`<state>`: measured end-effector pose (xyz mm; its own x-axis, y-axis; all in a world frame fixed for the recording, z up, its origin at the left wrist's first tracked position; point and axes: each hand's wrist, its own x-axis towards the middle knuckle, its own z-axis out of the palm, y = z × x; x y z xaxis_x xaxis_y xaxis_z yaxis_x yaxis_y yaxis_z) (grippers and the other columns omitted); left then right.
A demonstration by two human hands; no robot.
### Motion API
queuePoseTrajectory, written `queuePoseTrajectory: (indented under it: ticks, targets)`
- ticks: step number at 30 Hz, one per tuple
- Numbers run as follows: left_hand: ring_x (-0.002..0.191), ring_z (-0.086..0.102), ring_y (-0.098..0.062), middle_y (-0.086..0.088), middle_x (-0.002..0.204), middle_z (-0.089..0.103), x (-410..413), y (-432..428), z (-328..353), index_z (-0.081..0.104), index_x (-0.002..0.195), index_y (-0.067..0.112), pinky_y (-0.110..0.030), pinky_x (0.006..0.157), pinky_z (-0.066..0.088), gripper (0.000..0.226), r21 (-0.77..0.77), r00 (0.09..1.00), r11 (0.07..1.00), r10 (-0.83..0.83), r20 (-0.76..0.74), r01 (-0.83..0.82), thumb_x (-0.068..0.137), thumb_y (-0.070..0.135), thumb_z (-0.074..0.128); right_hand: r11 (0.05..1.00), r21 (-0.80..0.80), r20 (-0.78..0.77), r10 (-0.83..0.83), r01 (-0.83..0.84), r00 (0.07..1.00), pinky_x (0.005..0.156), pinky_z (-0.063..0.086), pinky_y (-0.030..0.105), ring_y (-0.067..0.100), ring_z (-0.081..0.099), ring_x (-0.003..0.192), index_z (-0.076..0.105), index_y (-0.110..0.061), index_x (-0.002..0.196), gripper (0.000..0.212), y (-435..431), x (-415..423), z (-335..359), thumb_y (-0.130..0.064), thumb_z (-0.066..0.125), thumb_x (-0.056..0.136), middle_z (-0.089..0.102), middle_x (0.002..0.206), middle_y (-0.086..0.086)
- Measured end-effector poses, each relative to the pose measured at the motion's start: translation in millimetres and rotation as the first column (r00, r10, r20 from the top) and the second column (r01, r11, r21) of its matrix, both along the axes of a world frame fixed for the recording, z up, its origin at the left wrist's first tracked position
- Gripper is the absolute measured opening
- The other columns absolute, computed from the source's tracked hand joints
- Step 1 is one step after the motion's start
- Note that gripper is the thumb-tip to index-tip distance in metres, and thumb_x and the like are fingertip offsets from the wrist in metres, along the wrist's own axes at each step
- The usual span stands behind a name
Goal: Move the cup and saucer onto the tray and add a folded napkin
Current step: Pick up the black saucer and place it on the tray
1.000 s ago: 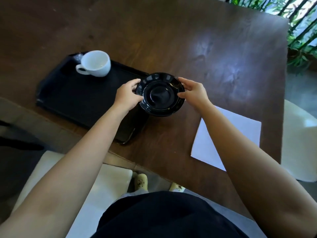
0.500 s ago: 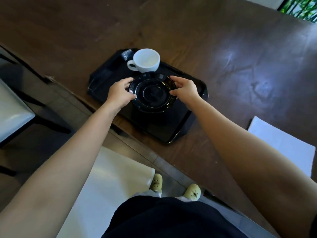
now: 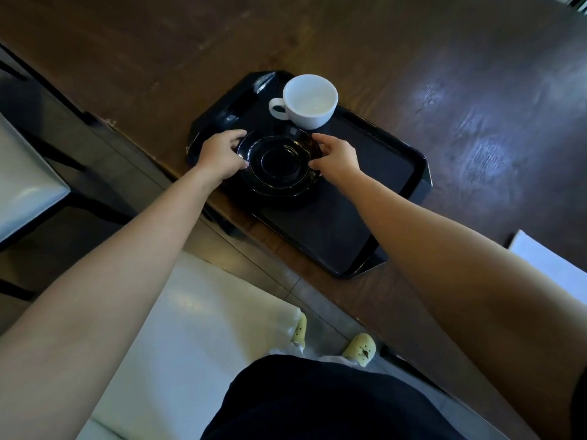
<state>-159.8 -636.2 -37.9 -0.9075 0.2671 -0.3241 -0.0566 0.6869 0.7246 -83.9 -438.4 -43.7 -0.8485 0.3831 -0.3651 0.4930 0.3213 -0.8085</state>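
Now the saucer is down low over the tray. A moment ago I held it higher, out past the tray's right end. My head has turned too, so the tray sits in the middle of what I see.

My left hand pinches the saucer's left rim. My right hand pinches the right rim. Both grips are closed on the saucer. It looks like it is on the tray floor or just about to touch it. I cannot tell which.

To do this bit well, I think I should keep the saucer flat and set it down softly. Then I let go with both hands at once so it does not tip or slide. It is near the tray's left end, and that is fine as long as it stays inside the raised edge.

The cup stands upright on the tray, just behind the saucer. It looks empty inside. The saucer has nothing on it yet. I guess the cup should go in the round dip in the middle of the saucer next.

The napkin lies flat on the surface, far off to my right, only partly in view. It is not on the tray yet and does not look folded yet. The right half of the tray is bare, so there is room for it there.
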Motion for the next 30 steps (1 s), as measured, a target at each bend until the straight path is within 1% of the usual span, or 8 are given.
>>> queuePoseTrajectory:
  ticks: [5, 11, 17, 20, 22, 25, 27, 30]
  targets:
    - [0.123, 0.051, -0.025, -0.011, 0.136, 0.052, -9.4, -1.4, -8.7, 0.044, 0.136, 0.017, -0.040, 0.103, 0.043, 0.072, -0.001, 1.000, 1.000, -0.009, 0.008, 0.009, 0.074, -0.008, 0.067, 0.998, 0.054, 0.008, 0.017, -0.017, 1.000, 0.094, 0.052, 0.035, 0.024, 0.056, 0.117, 0.044, -0.017, 0.138, 0.065, -4.0, -4.6, -8.6, 0.004, 0.064, 0.080, 0.056, 0.131, 0.011]
    - [0.126, 0.047, -0.023, -0.012, 0.139, 0.048, -9.0, -0.8, -16.1, 0.043, 0.137, 0.017, -0.031, 0.102, 0.041, 0.071, -0.027, 0.999, 0.999, -0.025, -0.026, 0.025, 0.075, -0.007, 0.067, 0.996, 0.091, 0.014, 0.026, -0.027, 1.000, 0.095, 0.052, 0.040, 0.024, 0.059, 0.113, 0.045, -0.016, 0.138, 0.063, -5.4, -4.6, -13.5, 0.004, 0.061, 0.080, 0.059, 0.127, 0.011]
    - [0.126, 0.047, -0.025, -0.012, 0.138, 0.049, -7.8, -2.7, -18.9, 0.041, 0.138, 0.017, -0.031, 0.101, 0.039, 0.070, -0.091, 0.995, 0.994, -0.071, -0.071, 0.064, 0.076, 0.000, 0.069, 0.991, 0.114, 0.028, 0.074, -0.076, 0.997, 0.089, 0.054, 0.037, 0.026, 0.061, 0.106, 0.044, -0.017, 0.137, 0.062, -5.1, -5.1, -12.6, 0.002, 0.060, 0.081, 0.060, 0.122, 0.011]
    - [0.123, 0.050, -0.025, -0.012, 0.137, 0.049, -6.9, -3.3, -16.9, 0.041, 0.138, 0.015, -0.029, 0.096, 0.040, 0.066, -0.126, 0.989, 0.988, -0.103, -0.106, 0.090, 0.078, 0.004, 0.068, 0.987, 0.124, 0.037, 0.095, -0.099, 0.995, 0.090, 0.054, 0.040, 0.027, 0.061, 0.106, 0.043, -0.015, 0.138, 0.061, -5.5, -5.4, -10.4, 0.001, 0.058, 0.081, 0.059, 0.121, 0.011]
    - [0.118, 0.053, -0.026, -0.011, 0.136, 0.050, -6.8, -3.3, -14.0, 0.041, 0.137, 0.014, -0.027, 0.091, 0.041, 0.061, -0.143, 0.984, 0.985, -0.119, -0.132, 0.100, 0.081, 0.009, 0.065, 0.983, 0.138, 0.046, 0.117, -0.123, 0.992, 0.090, 0.053, 0.037, 0.027, 0.060, 0.108, 0.042, -0.015, 0.140, 0.061, -5.8, -5.3, -8.9, -0.002, 0.058, 0.083, 0.058, 0.122, 0.012]
    - [0.123, 0.048, -0.028, -0.012, 0.137, 0.049, -7.8, -2.7, -6.8, 0.041, 0.137, 0.013, -0.033, 0.096, 0.040, 0.054, -0.204, 0.972, 0.971, -0.158, -0.176, 0.121, 0.086, 0.015, 0.060, 0.973, 0.167, 0.063, 0.151, -0.159, 0.987, 0.084, 0.046, 0.026, 0.024, 0.056, 0.112, 0.039, -0.016, 0.141, 0.062, -3.8, -4.3, -6.6, -0.006, 0.059, 0.084, 0.058, 0.126, 0.011]
    - [0.129, 0.041, -0.030, -0.012, 0.139, 0.046, -8.2, -1.0, -0.4, 0.042, 0.137, 0.014, -0.039, 0.101, 0.038, 0.052, -0.248, 0.960, 0.958, -0.194, -0.202, 0.141, 0.088, 0.018, 0.057, 0.967, 0.181, 0.082, 0.169, -0.182, 0.982, 0.083, 0.042, 0.025, 0.024, 0.054, 0.115, 0.037, -0.018, 0.142, 0.063, 0.1, -2.5, -5.0, -0.008, 0.061, 0.085, 0.056, 0.128, 0.010]
    - [0.131, 0.038, -0.031, -0.012, 0.142, 0.043, -5.9, 5.6, 9.6, 0.042, 0.137, 0.016, -0.042, 0.104, 0.037, 0.050, -0.305, 0.942, 0.925, -0.286, -0.173, 0.225, 0.089, 0.023, 0.056, 0.958, 0.210, 0.119, 0.174, -0.196, 0.977, 0.085, 0.041, 0.026, 0.024, 0.051, 0.118, 0.037, -0.020, 0.142, 0.063, 9.9, 3.9, -2.3, -0.011, 0.062, 0.085, 0.052, 0.132, 0.009]
